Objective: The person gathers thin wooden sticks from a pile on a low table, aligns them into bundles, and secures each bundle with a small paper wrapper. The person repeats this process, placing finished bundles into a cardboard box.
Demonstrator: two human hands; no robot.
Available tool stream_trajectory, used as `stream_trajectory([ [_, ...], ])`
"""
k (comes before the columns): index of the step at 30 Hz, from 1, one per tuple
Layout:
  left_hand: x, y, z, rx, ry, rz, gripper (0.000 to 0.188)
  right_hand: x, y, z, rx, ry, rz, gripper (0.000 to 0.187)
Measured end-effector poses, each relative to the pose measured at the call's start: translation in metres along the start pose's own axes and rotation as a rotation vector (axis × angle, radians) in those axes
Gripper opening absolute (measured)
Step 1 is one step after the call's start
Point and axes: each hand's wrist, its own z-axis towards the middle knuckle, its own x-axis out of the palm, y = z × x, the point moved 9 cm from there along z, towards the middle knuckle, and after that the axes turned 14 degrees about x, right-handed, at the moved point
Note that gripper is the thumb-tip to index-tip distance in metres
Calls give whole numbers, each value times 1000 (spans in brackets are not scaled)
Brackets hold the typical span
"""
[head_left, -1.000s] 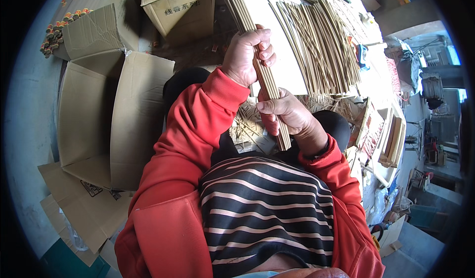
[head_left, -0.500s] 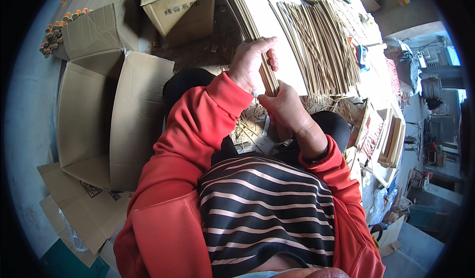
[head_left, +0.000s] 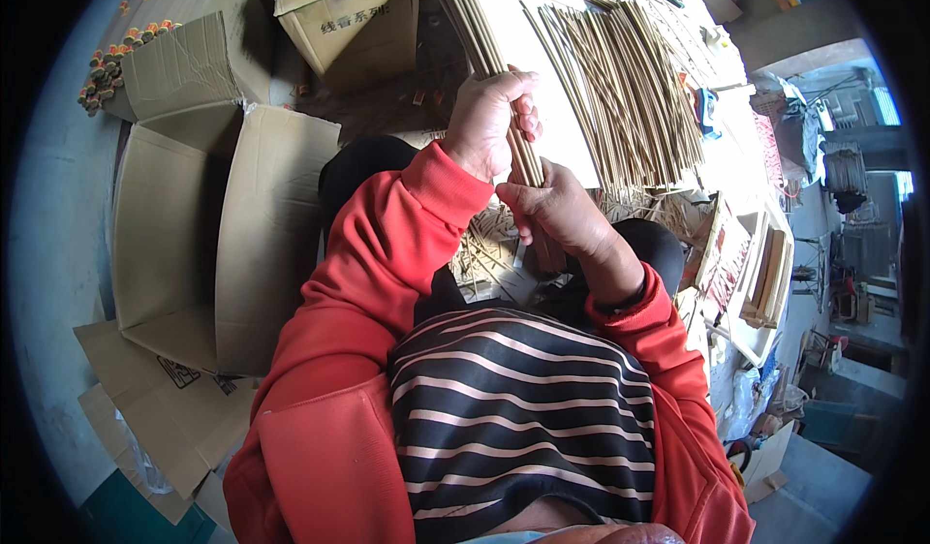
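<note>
Hands: closer together than a second ago, the left hand (head_left: 481,123) having slid down toward the right hand (head_left: 567,210); both are wrapped around one bundle of incense sticks (head_left: 470,11).
Bundle: held at a slant over the lap, its upper part reaching past the near-left side of the worktable, its lower end just below the right hand.
Worktable: a white top (head_left: 564,139), brightly lit, bearing a broad row of loose incense sticks (head_left: 635,98) laid side by side; a small blue object (head_left: 709,113) sits at the row's right edge.
Lap: broken stick pieces (head_left: 480,258) show between the knees, below the hands.
Boxes: an open cardboard box (head_left: 276,224) at left; a printed cardboard box (head_left: 358,35) beyond it; flattened cardboard (head_left: 184,413) below.
Wall: pale blue (head_left: 58,253), with rolls with red-and-gold ends (head_left: 102,79) stacked nearby.
Right side: wooden strips (head_left: 770,278) in a white tray (head_left: 759,350), with the cluttered room behind.
</note>
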Motion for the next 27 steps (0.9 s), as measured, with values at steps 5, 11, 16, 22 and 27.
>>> stream_trajectory([
  [5, -17, -13, 8, 116, -50, 152, 13, -27, 31, -20, -352, -403, -358, 33],
  [11, -20, -17, 11, 207, -5, 217, 11, -10, 59, -47, -584, -685, -898, 21],
  [16, -19, -14, 10, 183, -88, 135, 15, 4, 69, -50, -618, -769, -1121, 21],
  [22, -18, -16, 7, 175, -104, 152, 16, 1, 67, -45, -563, -827, -1154, 21],
  [27, -21, -18, 7, 171, -103, 125, 16, -7, 65, -36, -396, -727, -1033, 20],
])
